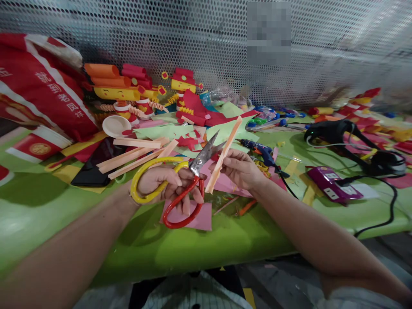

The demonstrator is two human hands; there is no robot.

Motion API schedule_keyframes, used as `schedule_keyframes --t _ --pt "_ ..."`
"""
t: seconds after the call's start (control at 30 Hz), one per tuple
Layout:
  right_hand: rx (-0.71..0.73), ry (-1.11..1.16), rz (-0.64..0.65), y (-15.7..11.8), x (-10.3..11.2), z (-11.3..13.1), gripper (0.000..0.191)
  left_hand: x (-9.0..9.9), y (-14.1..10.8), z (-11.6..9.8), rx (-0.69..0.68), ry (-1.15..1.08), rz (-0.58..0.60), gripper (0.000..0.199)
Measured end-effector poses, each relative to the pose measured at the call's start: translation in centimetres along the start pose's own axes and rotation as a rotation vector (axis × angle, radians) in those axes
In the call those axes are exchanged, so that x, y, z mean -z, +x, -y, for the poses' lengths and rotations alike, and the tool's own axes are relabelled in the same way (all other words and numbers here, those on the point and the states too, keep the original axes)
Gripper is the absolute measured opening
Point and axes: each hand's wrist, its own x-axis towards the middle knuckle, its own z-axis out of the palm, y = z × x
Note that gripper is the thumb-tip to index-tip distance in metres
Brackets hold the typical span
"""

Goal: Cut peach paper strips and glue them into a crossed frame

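My left hand [172, 184] is closed around the handles of a pair of scissors [200, 159], one loop yellow and the other red. The metal blades are parted and point up and to the right, close to a peach paper strip [225, 155]. That narrow strip is pinched upright in the fingers of my right hand [240, 168]. Left of the blades, several more peach strips [137, 156] lie loosely across each other. Under the scissors rests a pink paper square [198, 216].
A black phone [93, 165], red paper cup [40, 143] and red bag [48, 86] sit on the left. Paper figures [120, 92] stand behind. On the right are a blue glue gun [259, 150], a purple power strip [334, 184] with a cable, and black headphones [337, 128].
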Motion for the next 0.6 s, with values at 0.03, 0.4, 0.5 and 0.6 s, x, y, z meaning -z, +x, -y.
schedule_keyframes --t 0.03,0.4,0.5,0.6 --pt "-0.003 0.0 -0.015 0.0 0.0 0.0 0.019 0.0 0.0 0.0 0.014 0.017 -0.016 0.057" --pt "-0.128 -0.026 -0.307 0.8 0.2 -0.4 0.024 -0.4 -0.6 -1.5 -0.205 0.052 -0.244 0.037" --pt "-0.142 -0.032 -0.39 1.0 0.3 -0.3 0.024 -0.7 -0.8 -1.8 -0.288 0.15 -0.41 0.035" --pt "-0.092 -0.034 -0.416 0.9 0.3 0.1 0.024 -0.9 -0.5 -1.6 -0.266 0.444 -0.662 0.036"
